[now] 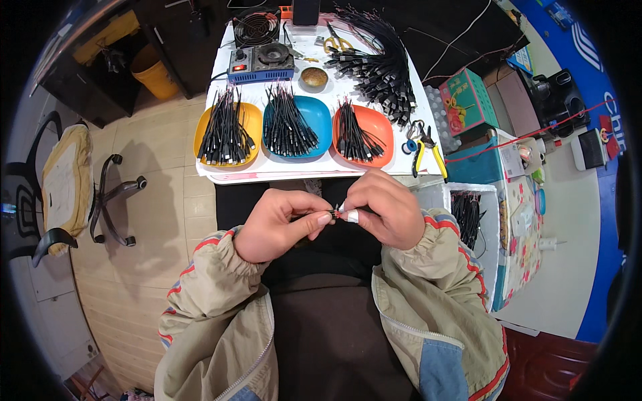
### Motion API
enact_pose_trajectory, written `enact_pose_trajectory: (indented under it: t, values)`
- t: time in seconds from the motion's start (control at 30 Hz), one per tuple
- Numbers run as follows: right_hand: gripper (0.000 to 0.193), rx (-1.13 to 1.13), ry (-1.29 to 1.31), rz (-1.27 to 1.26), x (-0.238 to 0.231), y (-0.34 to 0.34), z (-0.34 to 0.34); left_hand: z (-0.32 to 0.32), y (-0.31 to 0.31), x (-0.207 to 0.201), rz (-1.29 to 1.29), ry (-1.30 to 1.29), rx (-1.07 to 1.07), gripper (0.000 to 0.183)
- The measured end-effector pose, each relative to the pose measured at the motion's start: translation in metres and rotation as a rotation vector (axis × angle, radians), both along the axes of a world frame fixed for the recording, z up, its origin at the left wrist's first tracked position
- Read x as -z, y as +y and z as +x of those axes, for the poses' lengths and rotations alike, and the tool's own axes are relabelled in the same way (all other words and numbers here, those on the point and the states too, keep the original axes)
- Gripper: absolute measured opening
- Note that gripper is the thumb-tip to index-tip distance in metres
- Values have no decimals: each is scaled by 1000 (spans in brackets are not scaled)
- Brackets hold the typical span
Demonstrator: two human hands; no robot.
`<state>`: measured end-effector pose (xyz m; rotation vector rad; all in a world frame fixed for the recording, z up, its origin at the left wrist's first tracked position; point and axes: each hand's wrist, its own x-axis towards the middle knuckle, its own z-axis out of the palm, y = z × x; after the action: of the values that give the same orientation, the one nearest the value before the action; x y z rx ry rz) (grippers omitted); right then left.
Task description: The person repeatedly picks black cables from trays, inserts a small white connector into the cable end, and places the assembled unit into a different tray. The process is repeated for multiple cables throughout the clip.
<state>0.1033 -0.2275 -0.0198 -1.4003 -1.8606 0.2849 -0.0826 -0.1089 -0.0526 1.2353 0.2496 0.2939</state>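
My left hand and my right hand meet in front of my body, just off the near edge of the white table. Between the fingertips of both is a short black cable with thin red wire showing; most of it is hidden by the fingers. A white wrap covers one fingertip of the right hand. Ahead of my hands, short black cables fill a yellow tray, a blue tray and an orange tray.
Behind the trays are a blue heating unit, a small round tin and a large bundle of black cables. Yellow-handled pliers lie at the right edge. A white box of cables stands lower right; an office chair is left.
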Motion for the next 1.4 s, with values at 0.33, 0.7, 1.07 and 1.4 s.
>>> enact_pose_trajectory:
  t: [0.33,0.7,1.07,1.4]
  values:
    - [20,67,1033,-534,17,-16,-9,2,-3,-10,1290,-313,-342,24]
    - [26,117,-195,172,6,-14,-11,0,-10,-8,903,-231,-326,19]
    - [20,106,437,-359,-1,-21,-12,-2,-5,-6,929,-248,-268,17]
    - [27,195,-18,1,10,-7,-25,-6,-7,5,1390,-257,-409,16]
